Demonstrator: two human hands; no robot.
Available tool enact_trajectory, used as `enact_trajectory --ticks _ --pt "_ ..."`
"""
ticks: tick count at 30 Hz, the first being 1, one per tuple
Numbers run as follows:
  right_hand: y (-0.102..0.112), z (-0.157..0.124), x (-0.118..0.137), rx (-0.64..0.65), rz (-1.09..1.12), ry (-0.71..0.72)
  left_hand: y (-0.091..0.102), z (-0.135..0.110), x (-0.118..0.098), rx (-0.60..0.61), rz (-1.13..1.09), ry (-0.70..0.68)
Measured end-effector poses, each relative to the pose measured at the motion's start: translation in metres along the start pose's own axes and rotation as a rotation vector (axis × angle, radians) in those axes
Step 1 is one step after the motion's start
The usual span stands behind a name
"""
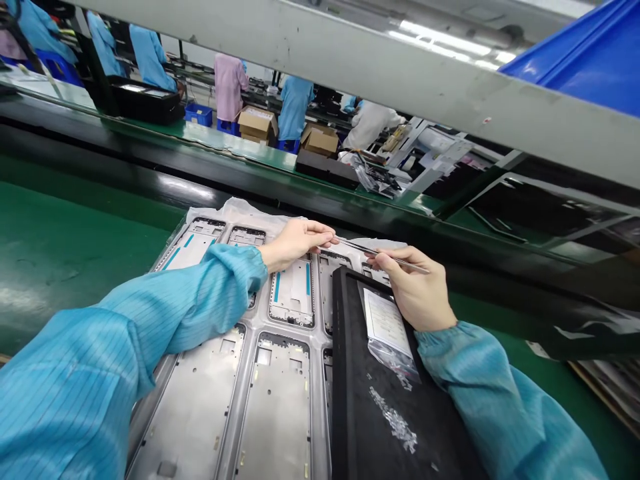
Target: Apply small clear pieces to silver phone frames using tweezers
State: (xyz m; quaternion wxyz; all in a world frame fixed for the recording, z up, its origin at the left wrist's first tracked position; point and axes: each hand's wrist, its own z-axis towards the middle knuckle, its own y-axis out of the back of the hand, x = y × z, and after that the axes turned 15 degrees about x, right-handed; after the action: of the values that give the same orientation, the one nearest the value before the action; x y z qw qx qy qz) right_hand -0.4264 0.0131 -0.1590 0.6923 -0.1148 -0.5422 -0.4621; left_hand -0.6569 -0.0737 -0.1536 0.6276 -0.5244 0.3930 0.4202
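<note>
Thin metal tweezers (407, 265) are held in my right hand (423, 287), their points aimed left. The thumb and fingers of my left hand (295, 241) are pinched together at the tweezer tips; whatever small thing may be between them is hidden. Both hands hover over a clear plastic tray (239, 400) of metal phone frames (275, 413). Blue strips mark some frames in the far row. A black foam tray (353, 427) overlaps the right side, bearing a zip bag with a white label (385, 320) and a scatter of tiny silvery parts (397, 423).
Beyond the green bench (75, 247) runs a dark conveyor-like strip (190, 190). A grey beam (350, 63) crosses overhead, with blue sheeting (585, 60) at upper right. Several people in smocks work behind, near cardboard boxes (257, 123) and a blue crate (199, 114).
</note>
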Motion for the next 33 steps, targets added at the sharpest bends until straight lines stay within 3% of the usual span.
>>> enact_trajectory --ticks 24,30,33 --pt "-0.001 -0.002 0.004 0.011 -0.031 -0.029 0.001 0.0 -0.002 0.025 0.116 -0.01" --pt "-0.004 0.004 0.006 -0.042 0.122 -0.005 0.013 0.005 -0.009 -0.149 0.218 -0.154" --pt "-0.007 0.007 0.01 0.007 0.22 -0.035 0.021 0.007 -0.015 -0.245 0.253 -0.222"
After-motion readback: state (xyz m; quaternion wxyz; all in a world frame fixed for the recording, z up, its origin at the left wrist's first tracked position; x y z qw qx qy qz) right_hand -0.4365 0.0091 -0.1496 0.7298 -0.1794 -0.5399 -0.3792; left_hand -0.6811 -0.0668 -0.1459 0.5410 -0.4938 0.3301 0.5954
